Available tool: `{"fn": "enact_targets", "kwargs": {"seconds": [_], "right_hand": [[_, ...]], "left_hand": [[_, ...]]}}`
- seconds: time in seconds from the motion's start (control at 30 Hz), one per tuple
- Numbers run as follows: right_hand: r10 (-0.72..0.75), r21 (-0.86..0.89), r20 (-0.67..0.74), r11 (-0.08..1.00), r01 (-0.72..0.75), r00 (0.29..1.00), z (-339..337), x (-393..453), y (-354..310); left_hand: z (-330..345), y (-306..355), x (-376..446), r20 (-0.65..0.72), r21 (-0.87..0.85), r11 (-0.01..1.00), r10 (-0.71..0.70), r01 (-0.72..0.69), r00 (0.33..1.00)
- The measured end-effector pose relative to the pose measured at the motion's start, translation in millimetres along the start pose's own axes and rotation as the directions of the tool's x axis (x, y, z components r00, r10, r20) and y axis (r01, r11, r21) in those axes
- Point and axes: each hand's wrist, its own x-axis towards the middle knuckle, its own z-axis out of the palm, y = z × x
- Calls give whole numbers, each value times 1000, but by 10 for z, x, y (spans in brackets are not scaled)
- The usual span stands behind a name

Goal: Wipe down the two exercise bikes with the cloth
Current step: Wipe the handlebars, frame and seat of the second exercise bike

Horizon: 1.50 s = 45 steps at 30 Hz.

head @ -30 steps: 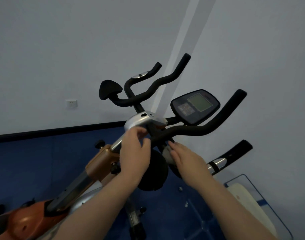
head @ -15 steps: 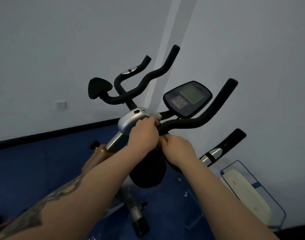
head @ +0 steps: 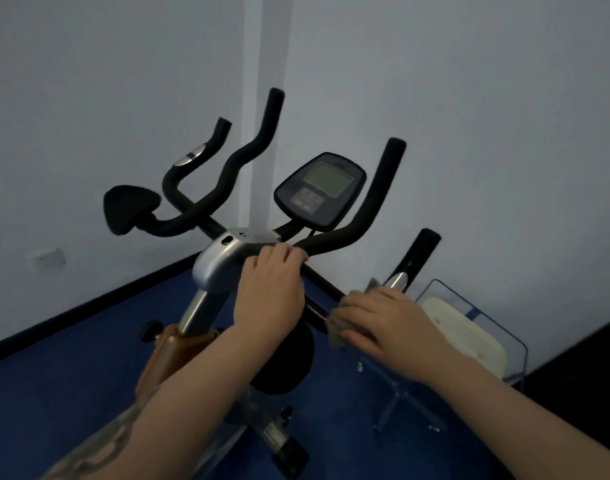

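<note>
My left hand (head: pixel 269 292) grips the exercise bike (head: pixel 223 265) at the middle of its handlebar (head: pixel 345 237), fingers curled over the joint where the black foam bar meets the silver cover (head: pixel 215 265) on top of the post. My right hand (head: pixel 386 320) lies lower and to the right, fingers curled round the grey cloth (head: pixel 336 332) and pressing it against the lower right handlebar arm (head: pixel 322 284). The cloth is wrapped on that dark bar, with one edge showing under my fingers and a corner poking up behind my knuckles, close to the shiny metal sensor (head: pixel 398 280) on the same grip.

The console (head: pixel 320 188) with its pale screen sits tilted just above the middle of the bars, between the two long upright grips. On the left side of the bars a black pad (head: pixel 128 209) sticks out, and a second shiny sensor (head: pixel 191 155) shows on the far left grip. Below the silver cover the post runs down into an orange-brown frame (head: pixel 171 344) with a black knob (head: pixel 151 330) beside it. The bike stands on a blue floor (head: pixel 54 393) in the corner of a pale wall (head: pixel 123 81). To my right, near the wall, stands a clear plastic chair (head: pixel 483 327) with a cream cushion (head: pixel 466 336) on it. A wall socket (head: pixel 48 257) shows low on the left.
</note>
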Motion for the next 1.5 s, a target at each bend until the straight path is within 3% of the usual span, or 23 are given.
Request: {"fn": "enact_targets", "kwargs": {"seconds": [0.07, 0.17, 0.2, 0.3, 0.33, 0.43, 0.47, 0.6, 0.73, 0.8, 0.97, 1.13, 1.23, 1.33, 1.4, 1.47, 1.5], "right_hand": [[160, 43, -207, 987, -155, 965, -31, -72, 121], [545, 254, -365, 839, -482, 755, 229, 4, -190], [572, 275, -393, 820, -501, 720, 371, 17, -370], [565, 310, -415, 825, -473, 713, 553, -4, -595], [614, 363, -429, 788, -496, 662, 509, 36, -501], [877, 679, -348, 480, -556, 331, 270, 263, -232], [908, 730, -332, 418, -541, 255, 248, 334, -249], [957, 861, -267, 292, -417, 117, 462, 352, -726], [998, 958, 59, -56, -282, 2, 344, 358, -254], [989, 973, 147, -148, -179, -16, 225, 399, -99], [1000, 984, -4, -1, -178, -24, 549, 379, -862], [988, 975, 146, -153, -159, -55, 198, 472, 15], [999, 972, 30, -36, -233, -29, 376, 417, -160], [997, 980, 54, -43, -194, 55, 463, 310, -399], [999, 979, 21, -15, -203, 31, 357, 385, -28], [993, 961, -113, 119, -248, 37, 148, 467, 371], [974, 928, -210, 228, -294, 89, 87, 479, 446]], "left_hand": [[39, 124, 24, 28, -62, 996, 64, -63, 998], [144, 253, 99, 166, -74, 990, 128, -117, 978], [167, 269, 112, 199, -44, 989, 145, -139, 969], [227, 247, 60, 242, -13, 987, 159, -160, 957], [232, 244, 30, 232, -42, 989, 147, -142, 961], [205, 271, -1, 212, -95, 992, 97, -78, 972], [202, 275, 0, 217, -92, 993, 95, -77, 971], [203, 259, -12, 209, -122, 991, 87, -63, 974], [202, 277, -6, 199, -132, 989, 89, -63, 976], [194, 284, 0, 199, -130, 990, 74, -49, 977], [184, 286, 2, 210, -106, 993, 65, -44, 976], [170, 305, 0, 205, -86, 996, 17, 0, 979], [159, 317, -10, 209, -72, 997, -23, 39, 978], [157, 324, -8, 197, -80, 995, -44, 61, 979], [160, 331, 9, 198, -88, 994, -48, 66, 979], [155, 340, 18, 200, -90, 992, -70, 90, 977], [146, 339, 21, 200, -88, 991, -86, 105, 976]]}}
